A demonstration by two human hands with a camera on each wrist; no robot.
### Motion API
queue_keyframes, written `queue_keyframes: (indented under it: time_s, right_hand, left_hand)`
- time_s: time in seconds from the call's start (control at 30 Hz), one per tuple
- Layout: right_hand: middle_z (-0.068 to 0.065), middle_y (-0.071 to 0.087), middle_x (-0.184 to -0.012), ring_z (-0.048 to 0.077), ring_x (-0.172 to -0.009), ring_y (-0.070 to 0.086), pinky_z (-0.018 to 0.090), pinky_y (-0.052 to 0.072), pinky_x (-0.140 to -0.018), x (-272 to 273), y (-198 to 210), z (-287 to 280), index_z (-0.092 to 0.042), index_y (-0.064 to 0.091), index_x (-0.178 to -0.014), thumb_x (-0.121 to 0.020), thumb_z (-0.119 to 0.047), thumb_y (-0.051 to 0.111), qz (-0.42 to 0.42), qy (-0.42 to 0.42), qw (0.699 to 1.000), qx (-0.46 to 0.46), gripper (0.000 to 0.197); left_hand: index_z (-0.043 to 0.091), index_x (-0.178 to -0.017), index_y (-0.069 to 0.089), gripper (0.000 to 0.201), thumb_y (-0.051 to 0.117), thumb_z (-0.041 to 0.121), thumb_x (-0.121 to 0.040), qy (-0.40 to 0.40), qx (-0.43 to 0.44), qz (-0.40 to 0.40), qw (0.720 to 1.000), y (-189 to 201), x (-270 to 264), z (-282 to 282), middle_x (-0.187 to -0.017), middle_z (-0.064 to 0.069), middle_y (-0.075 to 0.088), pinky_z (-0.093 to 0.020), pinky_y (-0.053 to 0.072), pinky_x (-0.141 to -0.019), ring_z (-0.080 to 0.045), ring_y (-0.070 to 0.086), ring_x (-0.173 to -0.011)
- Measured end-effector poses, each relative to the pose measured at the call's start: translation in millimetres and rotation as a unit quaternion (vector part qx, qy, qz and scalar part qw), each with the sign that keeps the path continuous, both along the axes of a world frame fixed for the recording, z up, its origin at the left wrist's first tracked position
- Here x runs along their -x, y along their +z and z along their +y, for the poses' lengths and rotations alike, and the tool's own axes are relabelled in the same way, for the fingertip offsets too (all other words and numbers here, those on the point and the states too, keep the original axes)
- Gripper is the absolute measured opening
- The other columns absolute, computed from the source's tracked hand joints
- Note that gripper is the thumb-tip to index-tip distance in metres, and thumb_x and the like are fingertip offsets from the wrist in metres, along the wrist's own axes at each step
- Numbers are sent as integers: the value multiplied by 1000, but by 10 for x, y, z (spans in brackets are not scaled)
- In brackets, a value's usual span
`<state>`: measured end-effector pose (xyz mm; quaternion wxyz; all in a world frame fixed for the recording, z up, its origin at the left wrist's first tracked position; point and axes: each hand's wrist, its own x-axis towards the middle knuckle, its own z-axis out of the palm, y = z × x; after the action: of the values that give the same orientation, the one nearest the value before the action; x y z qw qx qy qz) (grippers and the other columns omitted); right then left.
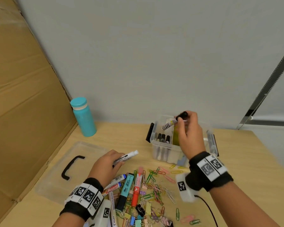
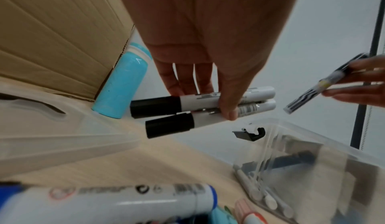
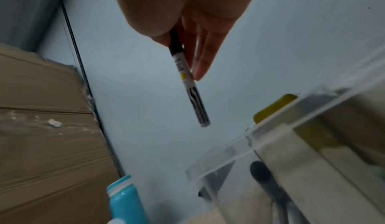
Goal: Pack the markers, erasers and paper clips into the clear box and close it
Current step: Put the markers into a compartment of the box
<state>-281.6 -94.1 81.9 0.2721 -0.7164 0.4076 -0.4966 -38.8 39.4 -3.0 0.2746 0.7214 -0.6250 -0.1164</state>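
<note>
The clear box (image 1: 156,145) stands open at the back right of the table, with several black-capped markers (image 1: 162,138) upright inside. My right hand (image 1: 187,126) hovers over it and pinches a thin black-and-white marker (image 1: 172,122), tip slanting down into the box; that thin marker (image 3: 189,86) hangs above the box rim (image 3: 270,125). My left hand (image 1: 108,161) grips two white markers with black caps (image 2: 200,105) left of the box; only one white marker (image 1: 126,157) shows from above. More markers (image 1: 134,187) and coloured paper clips (image 1: 156,185) lie in a pile in front.
The box's clear lid (image 1: 69,167) with a black handle lies flat at the left. A teal bottle (image 1: 84,117) stands at the back left beside a tall cardboard panel (image 1: 20,95). A grey wall closes the back. A black cable (image 1: 208,208) trails from my right wrist.
</note>
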Motion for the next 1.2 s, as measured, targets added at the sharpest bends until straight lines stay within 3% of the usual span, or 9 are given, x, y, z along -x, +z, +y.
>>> queue_keyframes:
  time_s: [0.13,0.3,0.57,0.67,0.73,0.83,0.97,1.07,1.2]
  right_hand:
    - [9,66,-102,23,-87,64,31,50,-72,-276,-37,-395,-9,48,-117,-98,-25,45,137,-53,981,-128,24]
    - [20,62,-110,36,-104,59,34,44,-78,-559,-31,-689,0,54,-110,-99,-23,44,292,-59,932,-208,28]
    - [13,60,-121,28,-113,57,34,44,-94,-635,-35,-521,-6,57,-119,-94,-6,41,589,36,801,-103,30]
    - [1,63,-114,26,-120,49,57,9,-115,-618,-99,-462,-19,61,-118,-94,-19,40,717,39,696,-15,32]
    - [-2,63,-115,27,-126,44,66,-9,-109,-630,-90,-481,-26,60,-121,-96,-25,37,754,49,655,-29,35]
    - [0,53,-135,34,-140,26,70,-14,-104,-681,-113,-562,-28,45,-137,-98,-34,32,783,63,612,-94,42]
    - [-3,49,-142,28,-139,30,73,-20,-99,-728,-305,-740,-38,39,-138,-89,-64,28,770,34,620,-150,57]
    - [-2,42,-148,27,-145,19,68,-22,-103,-737,-279,-775,-32,37,-142,-89,-65,25,749,26,638,-177,64]
    - [-4,49,-140,24,-141,28,67,-20,-104,-802,-130,-691,-25,50,-133,-92,-59,34,750,31,633,-188,55]
  left_hand:
    - [30,-117,63,26,58,29,-91,-7,1,4,1000,15,25,14,-96,16,57,-23,50,-76,-1,56,-83]
    - [33,-116,63,25,57,29,-92,-20,-2,7,1000,19,57,13,-96,18,56,-20,49,-77,0,56,-84]
    - [35,-114,63,23,56,30,-92,-29,8,17,999,29,73,-48,-95,17,56,-20,48,-75,0,56,-82]
    - [35,-114,62,24,56,30,-92,-31,6,24,999,30,105,-81,-96,17,57,-22,50,-77,0,56,-83]
    - [35,-115,62,24,56,30,-92,-33,5,25,999,23,131,-93,-97,17,57,-22,50,-77,0,56,-84]
    - [35,-115,62,24,56,30,-92,-37,6,31,999,19,151,-99,-97,17,56,-22,50,-77,-1,56,-84]
    - [33,-116,62,25,56,29,-92,-35,9,36,999,21,114,-99,-98,17,56,-23,50,-78,-1,56,-84]
    - [33,-117,62,25,57,29,-92,-30,9,39,999,22,81,-95,-98,17,57,-23,51,-78,-1,56,-85]
    - [33,-116,62,25,57,29,-92,-29,12,36,999,35,75,-84,-97,17,56,-21,50,-78,-1,56,-84]
